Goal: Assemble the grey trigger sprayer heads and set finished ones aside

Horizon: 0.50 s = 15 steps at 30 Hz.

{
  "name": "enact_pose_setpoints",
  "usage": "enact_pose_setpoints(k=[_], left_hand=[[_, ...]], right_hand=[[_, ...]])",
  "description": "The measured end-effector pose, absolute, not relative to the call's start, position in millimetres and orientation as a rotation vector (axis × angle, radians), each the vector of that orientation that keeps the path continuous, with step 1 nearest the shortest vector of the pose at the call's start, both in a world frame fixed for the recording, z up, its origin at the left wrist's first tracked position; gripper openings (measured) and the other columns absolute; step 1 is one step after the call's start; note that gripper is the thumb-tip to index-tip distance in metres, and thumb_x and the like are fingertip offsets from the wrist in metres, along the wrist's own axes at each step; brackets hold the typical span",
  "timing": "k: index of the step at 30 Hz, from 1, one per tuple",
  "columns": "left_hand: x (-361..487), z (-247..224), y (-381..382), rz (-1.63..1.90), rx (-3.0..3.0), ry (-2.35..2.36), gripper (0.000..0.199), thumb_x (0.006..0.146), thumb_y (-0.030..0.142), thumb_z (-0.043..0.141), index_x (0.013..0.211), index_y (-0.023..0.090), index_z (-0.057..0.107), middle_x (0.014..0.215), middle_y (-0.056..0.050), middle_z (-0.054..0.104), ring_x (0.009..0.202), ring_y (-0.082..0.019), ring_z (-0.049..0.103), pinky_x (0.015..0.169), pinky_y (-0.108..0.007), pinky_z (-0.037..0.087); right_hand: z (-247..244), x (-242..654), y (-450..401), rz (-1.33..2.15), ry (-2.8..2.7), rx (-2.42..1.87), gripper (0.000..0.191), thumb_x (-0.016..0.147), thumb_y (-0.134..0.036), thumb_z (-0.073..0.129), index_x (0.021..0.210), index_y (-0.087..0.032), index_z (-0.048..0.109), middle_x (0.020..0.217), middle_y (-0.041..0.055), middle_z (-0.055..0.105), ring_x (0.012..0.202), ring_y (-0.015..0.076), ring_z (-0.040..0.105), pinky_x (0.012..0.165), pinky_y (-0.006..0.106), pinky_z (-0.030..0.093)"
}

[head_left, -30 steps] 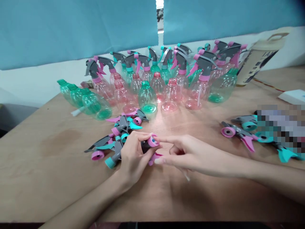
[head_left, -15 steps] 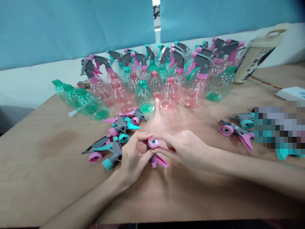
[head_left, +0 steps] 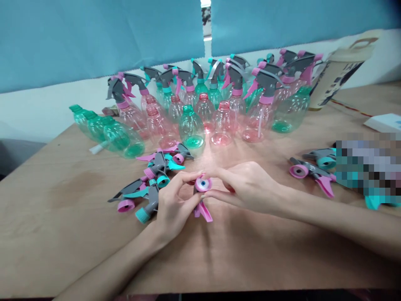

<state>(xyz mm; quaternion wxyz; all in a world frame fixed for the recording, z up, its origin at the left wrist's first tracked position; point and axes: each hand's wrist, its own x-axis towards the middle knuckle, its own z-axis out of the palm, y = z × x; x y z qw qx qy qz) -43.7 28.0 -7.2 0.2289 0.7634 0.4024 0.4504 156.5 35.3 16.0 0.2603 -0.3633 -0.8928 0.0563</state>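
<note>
A grey and pink spray trigger head is held between both hands, its pink collar turned up toward me and its pink lever pointing down. Inside the collar a white ring with a dark blue centre shows. My left hand is closed on the collar's left side, thumb below and fingers above. From the right, my right hand pinches the same collar with thumb and fingertips. Close to my left hand lies a pile of loose trigger heads, grey with pink or teal parts.
Behind my hands stand several clear pink bottles and green bottles, many with trigger heads on. More green bottles are at left. Loose trigger heads lie at right by a blurred-out patch. A cream tumbler stands at the back right.
The trigger head has turned a little in my fingers, its lever swinging to the left. My right hand's fingers have shifted slightly up around the collar.
</note>
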Motion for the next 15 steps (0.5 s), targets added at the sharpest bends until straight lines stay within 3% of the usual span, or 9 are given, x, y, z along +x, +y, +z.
enact_pose_setpoints(k=[4, 8, 15], left_hand=[[-43.4, -6.0, 27.4, 1.252, 2.088, 1.116, 0.029, 0.076, 0.014, 0.069, 0.104, 0.020, 0.062, 0.096, -0.005, 0.067, 0.089, -0.019, 0.064, 0.066, -0.025, 0.056], [-43.8, -6.5, 27.1, 1.280, 2.038, 1.120, 0.030, 0.075, 0.009, 0.068, 0.102, 0.020, 0.062, 0.098, -0.004, 0.067, 0.092, -0.019, 0.064, 0.077, -0.029, 0.055], [-42.6, -8.6, 24.5, 1.144, 2.037, 1.109, 0.029, 0.071, 0.009, 0.072, 0.096, 0.020, 0.063, 0.089, -0.002, 0.068, 0.080, -0.017, 0.065, 0.060, -0.022, 0.053]], right_hand=[[13.3, 151.4, 24.5, 0.185, -2.300, -1.030, 0.034, 0.093, -0.036, 0.045, 0.105, -0.012, 0.065, 0.053, -0.0020, 0.057, 0.046, 0.0106, 0.049, 0.048, 0.024, 0.030], [8.4, 151.0, 26.7, 0.464, -2.265, -0.926, 0.034, 0.090, -0.033, 0.050, 0.116, -0.013, 0.059, 0.054, -0.0045, 0.056, 0.044, 0.0080, 0.046, 0.049, 0.021, 0.035], [11.4, 157.4, 44.1, 0.678, -2.294, -0.824, 0.031, 0.086, -0.035, 0.059, 0.111, -0.017, 0.062, 0.051, -0.0086, 0.046, 0.043, 0.0055, 0.038, 0.047, 0.019, 0.031]])
